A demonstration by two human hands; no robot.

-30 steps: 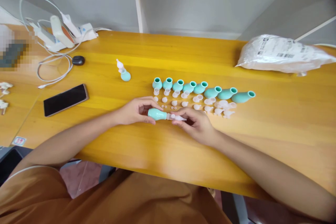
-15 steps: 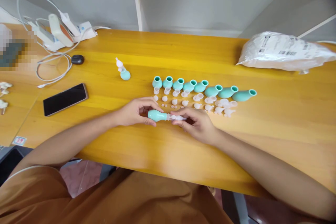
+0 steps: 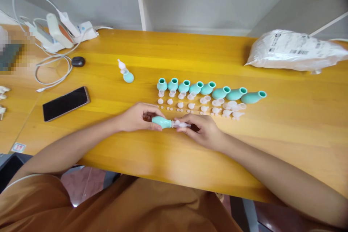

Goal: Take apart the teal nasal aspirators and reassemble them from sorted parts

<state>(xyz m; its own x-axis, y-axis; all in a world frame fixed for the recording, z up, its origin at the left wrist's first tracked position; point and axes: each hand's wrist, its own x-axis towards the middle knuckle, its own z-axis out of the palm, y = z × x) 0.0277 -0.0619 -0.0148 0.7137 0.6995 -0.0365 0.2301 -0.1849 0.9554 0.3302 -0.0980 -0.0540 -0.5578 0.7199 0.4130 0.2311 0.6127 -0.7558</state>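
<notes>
My left hand [image 3: 138, 116] grips a teal rubber bulb [image 3: 161, 121] lying sideways just above the yellow table [image 3: 174, 159]. My right hand [image 3: 202, 130] pinches the clear plastic tip [image 3: 181, 124] fitted at the bulb's neck. Just beyond my hands lies a row of several teal bulbs [image 3: 209, 89], with several small clear and white parts [image 3: 202, 105] in rows in front of them. One finished bulb with a white tip [image 3: 125, 72] lies apart at the left.
A black phone [image 3: 66, 103] lies at the left. Behind it are a white cable [image 3: 51, 70], a power strip with chargers [image 3: 65, 30] and a small black object [image 3: 78, 61]. A white plastic bag [image 3: 295, 50] sits at the back right.
The view has drifted slightly, so everything sits a little lower left. My hands keep their hold on the bulb and tip, with the right fingers closing a bit more on the tip.
</notes>
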